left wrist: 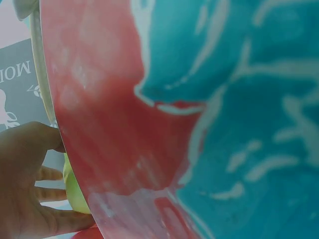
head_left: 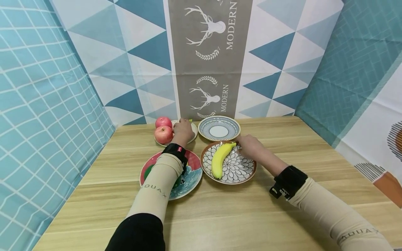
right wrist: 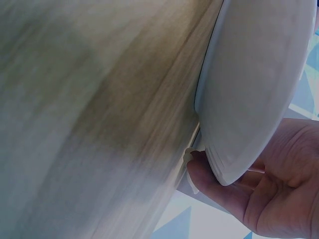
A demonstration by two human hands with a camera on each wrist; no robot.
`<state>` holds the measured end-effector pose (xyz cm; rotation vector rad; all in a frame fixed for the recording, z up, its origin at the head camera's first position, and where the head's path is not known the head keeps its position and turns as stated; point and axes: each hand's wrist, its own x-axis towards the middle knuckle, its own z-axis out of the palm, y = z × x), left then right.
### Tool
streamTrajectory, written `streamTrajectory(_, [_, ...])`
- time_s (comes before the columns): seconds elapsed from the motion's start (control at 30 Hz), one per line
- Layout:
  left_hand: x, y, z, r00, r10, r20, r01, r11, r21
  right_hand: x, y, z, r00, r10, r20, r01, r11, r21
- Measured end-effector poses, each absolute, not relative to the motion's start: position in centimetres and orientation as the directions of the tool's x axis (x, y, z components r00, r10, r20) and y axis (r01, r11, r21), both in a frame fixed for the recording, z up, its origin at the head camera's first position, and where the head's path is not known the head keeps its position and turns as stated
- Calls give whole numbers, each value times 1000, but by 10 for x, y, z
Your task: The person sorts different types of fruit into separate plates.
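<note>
My left hand [head_left: 183, 131] reaches over the small back plate [head_left: 193, 134], its fingers curled round a yellow-green fruit [left wrist: 75, 191] that is mostly hidden. Two red apples [head_left: 163, 134] lie beside that hand on the same plate. At the far right rim of the brown-edged petal-pattern plate [head_left: 235, 169], my right hand [head_left: 251, 148] grips the edge. A yellow banana [head_left: 221, 160] lies in this plate, its stem close to the right fingertips. In the right wrist view, the fingers [right wrist: 219, 191] bend round the rim, beside the plate's white underside [right wrist: 249, 89].
A red and blue painted plate [head_left: 191, 179] stands under the left forearm. Behind the banana's plate is a blue-lined plate [head_left: 219, 128]. All stand on a wooden table [head_left: 226, 219], with patterned cloth [head_left: 150, 62] hanging at the back and sides.
</note>
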<state>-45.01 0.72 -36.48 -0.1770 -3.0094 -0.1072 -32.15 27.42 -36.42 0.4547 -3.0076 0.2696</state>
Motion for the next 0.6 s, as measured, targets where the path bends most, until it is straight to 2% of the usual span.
streamTrajectory(0.27, [-448,7,-366,-988,80,130,98,987,131,-322,275,-366,-946,-297,129,-315,935,-159])
streamTrajectory(0.6, [-447,9,-364,-991,22,134,44,986,161,-321,276,-366,-945,-300,128,-318,935,-160])
